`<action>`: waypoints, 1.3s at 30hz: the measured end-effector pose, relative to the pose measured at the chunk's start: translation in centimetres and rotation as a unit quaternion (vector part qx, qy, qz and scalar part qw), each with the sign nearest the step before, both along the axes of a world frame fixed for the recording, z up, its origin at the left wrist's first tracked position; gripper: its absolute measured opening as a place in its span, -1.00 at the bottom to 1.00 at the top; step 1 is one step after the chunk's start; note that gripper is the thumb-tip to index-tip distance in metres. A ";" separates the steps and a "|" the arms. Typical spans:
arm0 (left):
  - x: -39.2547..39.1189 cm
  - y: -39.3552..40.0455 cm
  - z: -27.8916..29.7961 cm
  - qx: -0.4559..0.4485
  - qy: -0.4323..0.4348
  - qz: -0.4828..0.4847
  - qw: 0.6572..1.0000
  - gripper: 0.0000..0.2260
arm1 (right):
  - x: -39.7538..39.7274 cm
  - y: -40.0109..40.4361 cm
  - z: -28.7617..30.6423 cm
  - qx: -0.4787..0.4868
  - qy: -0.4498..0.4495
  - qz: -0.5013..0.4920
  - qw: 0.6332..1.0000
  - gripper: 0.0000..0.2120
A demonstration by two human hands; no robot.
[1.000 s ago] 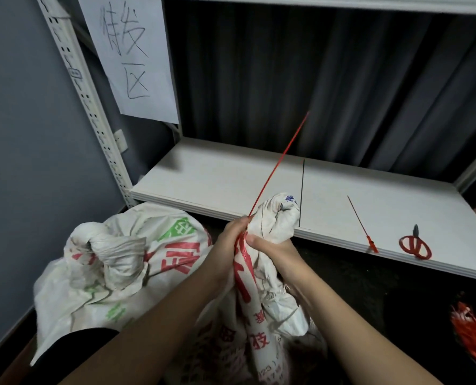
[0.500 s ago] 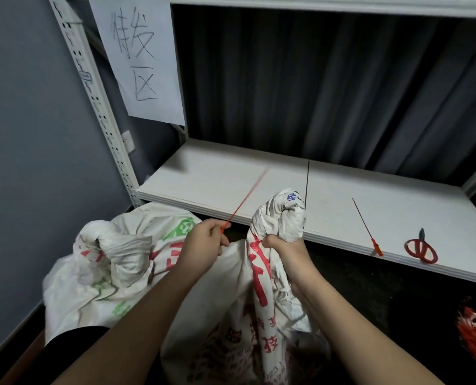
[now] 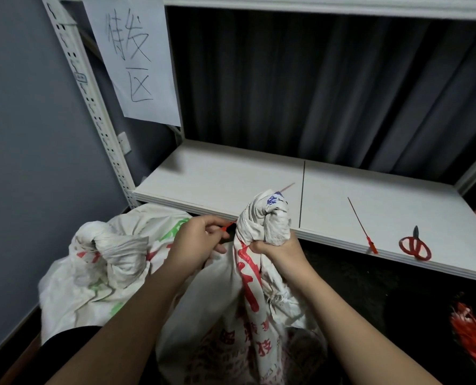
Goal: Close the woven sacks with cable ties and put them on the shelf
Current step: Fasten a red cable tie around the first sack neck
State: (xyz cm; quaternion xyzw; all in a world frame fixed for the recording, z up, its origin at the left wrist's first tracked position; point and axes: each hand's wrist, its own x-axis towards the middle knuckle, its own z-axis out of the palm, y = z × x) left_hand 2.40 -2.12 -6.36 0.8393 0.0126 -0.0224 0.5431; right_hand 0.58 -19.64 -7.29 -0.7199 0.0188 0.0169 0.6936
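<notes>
Tie step: right hand (image 3: 279, 252) grips the bunched sack (image 3: 261, 226) neck just before the shelf (image 3: 217, 179), left hand (image 3: 196, 244) pinches the red tie (image 3: 227, 226) beside it; next, probably loop it round the neck and thread the tail.
</notes>
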 end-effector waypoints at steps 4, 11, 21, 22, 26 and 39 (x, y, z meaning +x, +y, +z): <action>0.1 0.0 0.0 0.085 -0.053 0.031 0.995 -0.77 | 0.1 -0.1 0.0 -0.002 -0.004 -0.002 1.000 -0.70; 0.0 -1.8 -0.5 -0.011 -0.022 -0.034 0.999 -0.72 | 0.0 -0.4 0.2 0.048 0.016 0.051 0.997 -0.68; -0.6 -2.6 -0.5 -0.104 0.072 -0.207 0.970 -0.72 | 0.2 -0.6 -0.2 0.126 0.061 0.121 0.983 -0.61; -0.7 -2.7 -0.5 -0.122 0.080 -0.227 0.963 -0.71 | 0.2 -0.6 -0.1 0.137 0.065 0.130 0.980 -0.62; -1.1 -3.7 -1.2 -0.127 0.064 -0.248 0.958 -0.61 | 0.0 -0.1 -0.5 0.155 0.091 0.127 0.975 -0.68; -0.8 -4.2 -2.3 -0.149 0.042 -0.160 0.975 -0.63 | 0.8 -0.8 -0.8 0.117 0.079 0.108 0.984 -0.32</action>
